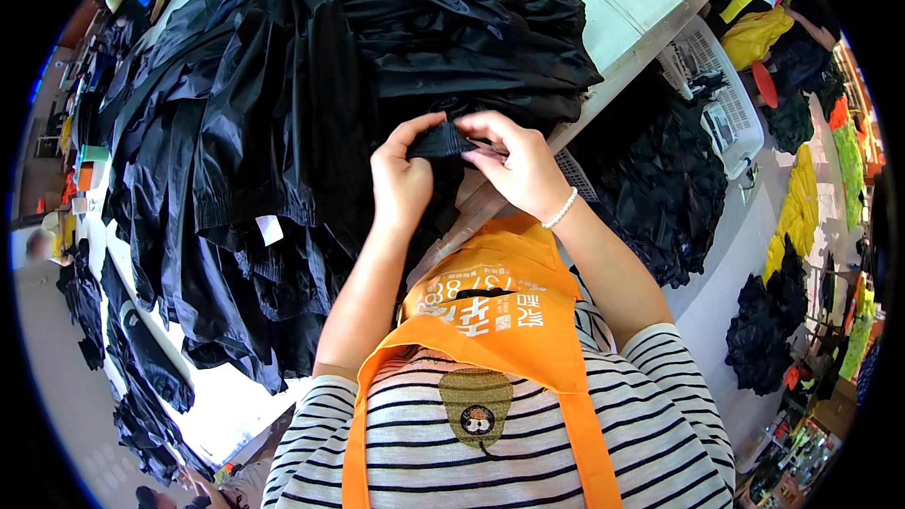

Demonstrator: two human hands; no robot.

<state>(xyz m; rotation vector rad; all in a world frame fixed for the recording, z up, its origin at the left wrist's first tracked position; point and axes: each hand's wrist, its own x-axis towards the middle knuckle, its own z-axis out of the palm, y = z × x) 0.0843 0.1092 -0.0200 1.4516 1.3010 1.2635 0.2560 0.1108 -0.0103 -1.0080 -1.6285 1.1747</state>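
A big heap of black shiny garments (311,85) covers the white table (627,9) in front of me. My left hand (401,179) pinches a black ribbed cuff (441,141) of one garment from the left. From the right, my right hand (518,165), with a white bead bracelet on its wrist, grips the same cuff. Both hands hold it just above the table's near edge. A small white tag (270,229) hangs from a garment at the lower left of the heap.
I wear an orange apron (500,311) over a striped shirt. A white plastic basket (721,99) stands on the floor at the right, beside more black garments (660,179) and yellow ones (801,207). Other people work at the upper left and upper right.
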